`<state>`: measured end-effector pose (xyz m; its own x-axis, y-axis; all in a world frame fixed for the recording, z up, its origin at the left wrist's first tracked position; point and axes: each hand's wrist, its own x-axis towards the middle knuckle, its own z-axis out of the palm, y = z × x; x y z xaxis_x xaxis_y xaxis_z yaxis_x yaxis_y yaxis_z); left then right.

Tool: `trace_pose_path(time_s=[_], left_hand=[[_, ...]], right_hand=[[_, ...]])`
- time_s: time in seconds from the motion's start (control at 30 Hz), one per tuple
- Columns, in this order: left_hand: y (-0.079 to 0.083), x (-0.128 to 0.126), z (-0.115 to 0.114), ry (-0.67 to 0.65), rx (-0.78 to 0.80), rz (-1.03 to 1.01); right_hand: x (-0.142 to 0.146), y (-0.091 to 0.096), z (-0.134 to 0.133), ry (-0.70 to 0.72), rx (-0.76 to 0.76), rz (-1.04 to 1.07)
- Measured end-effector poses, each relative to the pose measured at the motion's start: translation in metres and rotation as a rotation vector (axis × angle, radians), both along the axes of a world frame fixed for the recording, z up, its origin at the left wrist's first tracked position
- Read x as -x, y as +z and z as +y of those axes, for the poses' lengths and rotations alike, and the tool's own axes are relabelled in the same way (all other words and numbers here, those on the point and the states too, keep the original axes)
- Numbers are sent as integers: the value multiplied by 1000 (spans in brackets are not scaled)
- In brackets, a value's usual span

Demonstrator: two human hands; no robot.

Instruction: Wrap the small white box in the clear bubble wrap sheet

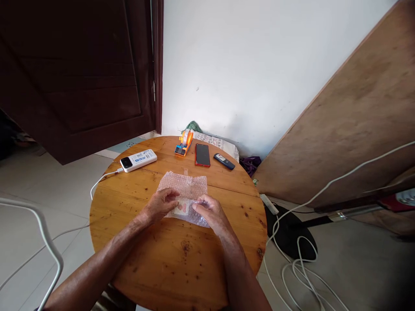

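Head camera view: fingers bent, the left hand (161, 206) and right hand (213, 212) work at bubble wrap (183, 185) in the center of the frame, on a round wooden bench (155, 268); whether either grips it, one cannot tell. Between them shows a printed packet (181, 208). Above sit a tape dispenser (184, 143), two phones (202, 155) and, upper left, a white gadget (139, 160).

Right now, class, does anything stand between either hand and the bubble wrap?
Nothing visible does: the left hand and right hand are both at the bubble wrap. The tape dispenser and red-edged phone lie beyond it, clear of both hands.
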<state>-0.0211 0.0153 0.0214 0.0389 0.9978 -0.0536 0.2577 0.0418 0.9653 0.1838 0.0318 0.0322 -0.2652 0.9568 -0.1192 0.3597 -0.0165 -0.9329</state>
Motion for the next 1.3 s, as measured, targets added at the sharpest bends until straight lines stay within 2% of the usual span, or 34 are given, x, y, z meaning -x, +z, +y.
trace_pose_path(time_s=[0.23,0.47,0.57,0.67,0.77,0.87,0.93,1.0,1.1,1.3], left_hand=[[-2,-1,0,22,5,-11],[8,-2,0,3,25,44],[10,-2,1,-2,26,68],[12,-2,2,-14,42,61],[12,-2,3,-15,50,58],[10,-1,5,-11,24,76],[8,-1,6,-18,13,91],[5,-1,8,-25,9,106],[4,1,8,-15,6,136],[11,24,-2,-1,13,267]], right_hand=[[5,-10,0,-76,-249,-106],[7,-14,1,-122,-290,-184],[6,-15,2,-159,-358,-194],[4,-11,1,-184,-503,-179],[6,-2,-6,-160,-737,-194],[16,4,-19,-76,-976,-340],[25,4,-26,24,-1059,-438],[31,2,-29,120,-1064,-508],[33,-3,-27,211,-984,-566],[30,-1,-26,261,-909,-626]])
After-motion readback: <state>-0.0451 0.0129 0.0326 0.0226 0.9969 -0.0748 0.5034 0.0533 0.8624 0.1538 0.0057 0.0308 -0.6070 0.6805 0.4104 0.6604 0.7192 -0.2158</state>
